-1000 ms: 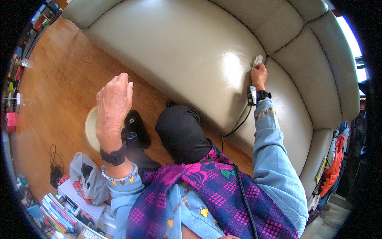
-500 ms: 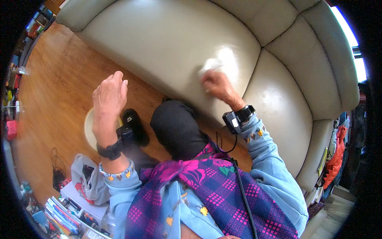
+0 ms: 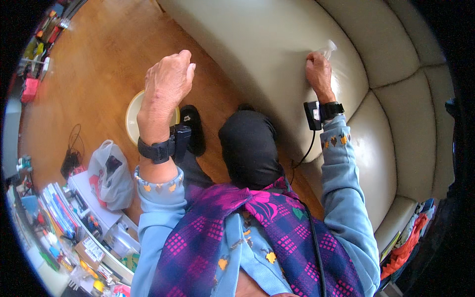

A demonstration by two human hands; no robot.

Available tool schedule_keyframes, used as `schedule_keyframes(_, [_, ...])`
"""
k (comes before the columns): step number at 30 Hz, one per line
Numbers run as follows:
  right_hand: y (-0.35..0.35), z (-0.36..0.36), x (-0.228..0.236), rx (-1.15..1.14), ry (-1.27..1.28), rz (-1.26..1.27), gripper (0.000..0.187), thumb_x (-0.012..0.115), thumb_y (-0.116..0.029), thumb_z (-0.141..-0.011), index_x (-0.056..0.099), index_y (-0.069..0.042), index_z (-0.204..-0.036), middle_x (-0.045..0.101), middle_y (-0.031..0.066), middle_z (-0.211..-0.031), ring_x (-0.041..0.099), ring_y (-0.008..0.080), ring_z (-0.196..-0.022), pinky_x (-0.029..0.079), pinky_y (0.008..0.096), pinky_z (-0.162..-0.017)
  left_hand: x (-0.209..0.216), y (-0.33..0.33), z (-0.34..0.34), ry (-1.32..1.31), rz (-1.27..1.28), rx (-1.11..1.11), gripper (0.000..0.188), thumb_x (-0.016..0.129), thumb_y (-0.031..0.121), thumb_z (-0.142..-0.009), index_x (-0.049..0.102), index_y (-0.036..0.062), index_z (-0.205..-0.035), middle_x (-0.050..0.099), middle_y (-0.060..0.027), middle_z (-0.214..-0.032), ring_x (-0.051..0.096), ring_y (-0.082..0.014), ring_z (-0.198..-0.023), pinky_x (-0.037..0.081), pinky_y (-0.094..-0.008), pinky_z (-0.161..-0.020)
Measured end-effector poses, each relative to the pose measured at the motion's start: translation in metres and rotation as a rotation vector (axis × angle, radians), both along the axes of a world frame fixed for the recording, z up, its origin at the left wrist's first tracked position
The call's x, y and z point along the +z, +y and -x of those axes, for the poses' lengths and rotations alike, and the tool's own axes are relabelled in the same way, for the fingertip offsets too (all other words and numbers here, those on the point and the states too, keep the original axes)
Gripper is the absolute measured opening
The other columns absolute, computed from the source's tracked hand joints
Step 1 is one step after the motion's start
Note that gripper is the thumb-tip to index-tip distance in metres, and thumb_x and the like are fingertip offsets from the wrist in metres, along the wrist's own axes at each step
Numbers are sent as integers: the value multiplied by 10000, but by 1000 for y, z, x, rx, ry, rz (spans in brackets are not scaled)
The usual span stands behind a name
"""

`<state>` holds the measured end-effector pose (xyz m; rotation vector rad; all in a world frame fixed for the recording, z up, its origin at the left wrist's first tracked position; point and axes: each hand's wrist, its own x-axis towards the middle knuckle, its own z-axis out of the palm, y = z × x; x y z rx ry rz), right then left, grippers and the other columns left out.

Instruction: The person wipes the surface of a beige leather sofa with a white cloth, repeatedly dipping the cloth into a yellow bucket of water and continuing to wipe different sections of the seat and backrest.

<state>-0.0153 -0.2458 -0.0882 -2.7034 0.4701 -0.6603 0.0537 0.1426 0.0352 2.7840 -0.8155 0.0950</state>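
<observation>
Clearly, the right hand (image 3: 319, 75) has its fingers closed on a cloth (image 3: 329, 48) at its one o'clock, over the sofa (image 3: 267, 44); the left hand (image 3: 169, 79) is curled, its grasp not discernible.

Sleeves (image 3: 341, 183) are light blue; cuffs (image 3: 157, 188) carry yellow and brown motifs. Black wrist straps (image 3: 156, 151) carry black modules (image 3: 312, 115). A black cable (image 3: 317, 242) crosses the dark purple overgarment (image 3: 198, 228), patterned with pink checks. Trousers (image 3: 247, 148) and shoe (image 3: 194, 132) are black.
</observation>
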Motion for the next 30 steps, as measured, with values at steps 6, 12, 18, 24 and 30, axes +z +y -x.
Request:
schedule_keyframes(6, [60,-38,-10,277,-1,-319,128,570,-58,-858,672,-29,-929,668,196,-853,664,317,-787,526,380,-726,-4,24,-9,136,318,68,201,611,213,-921,634,23,-983,659,-216,-829,685,-330,-789,526,-406,-684])
schedule_keyframes(12, [115,-30,-12,613,-30,-138,105,515,35,-827,575,-9,-901,584,232,-840,595,443,-785,476,505,-672,-92,144,-17,465,688,274,215,588,220,-951,643,15,-922,589,-37,-657,563,-104,-590,444,-256,-554])
schedule_keyframes(18, [120,36,33,657,141,-242,75,529,31,-852,572,22,-912,563,227,-866,574,438,-773,460,491,-664,-267,254,49,790,695,930,238,564,256,-912,589,30,-845,541,-27,-625,517,-134,-513,438,-302,-488])
schedule_keyframes(24, [124,82,59,523,228,-138,257,651,-27,-809,621,-28,-1064,587,168,-989,605,372,-849,502,439,-724,-349,276,136,926,1260,1300,310,624,388,-941,617,87,-866,544,-19,-681,491,-151,-544,380,-278,-467])
schedule_keyframes(30, [116,75,45,399,208,329,470,742,-139,-771,601,-141,-1220,526,83,-1313,553,302,-1106,461,447,-927,-397,263,123,1150,1696,1080,271,589,293,-982,636,60,-1114,676,-106,-1068,627,-265,-980,510,-429,-836])
